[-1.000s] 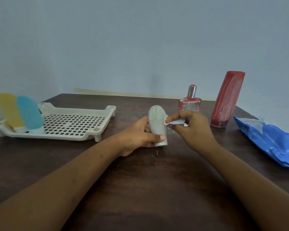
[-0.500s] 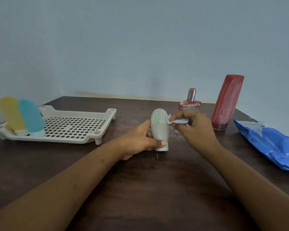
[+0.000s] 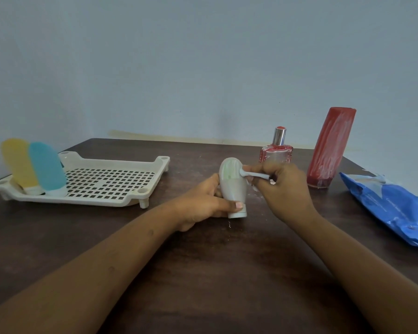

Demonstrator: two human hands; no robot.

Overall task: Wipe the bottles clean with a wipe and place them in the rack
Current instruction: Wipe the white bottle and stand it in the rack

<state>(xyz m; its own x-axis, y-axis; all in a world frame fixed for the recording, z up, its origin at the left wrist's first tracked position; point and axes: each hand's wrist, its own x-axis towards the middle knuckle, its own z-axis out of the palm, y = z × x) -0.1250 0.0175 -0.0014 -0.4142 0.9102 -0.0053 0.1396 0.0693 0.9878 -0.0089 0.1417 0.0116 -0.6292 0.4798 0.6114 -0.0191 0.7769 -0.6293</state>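
Little has shifted over the last second: the pale squeeze bottle point(image 3: 232, 186) leans slightly further left, and the wipe point(image 3: 253, 175) is drawn into a thinner strip. The left hand point(image 3: 203, 203) curls its fingers round the bottle's lower body, thumb by the cap, steadying it cap-down at the tabletop point(image 3: 203, 273) so the right hand point(image 3: 285, 186) can rub. That hand's fingers pinch the wipe against the rounded, matte upper side. At ten o'clock, a perforated plastic rack point(image 3: 111, 186) holds a yellow bottle point(image 3: 18, 165) and a teal bottle point(image 3: 47, 169). At one o'clock stands a glass perfume bottle point(image 3: 276, 153), at two a white-streaked red bottle point(image 3: 328, 150), and at three lies a crinkled blue wipe pack point(image 3: 391, 208).
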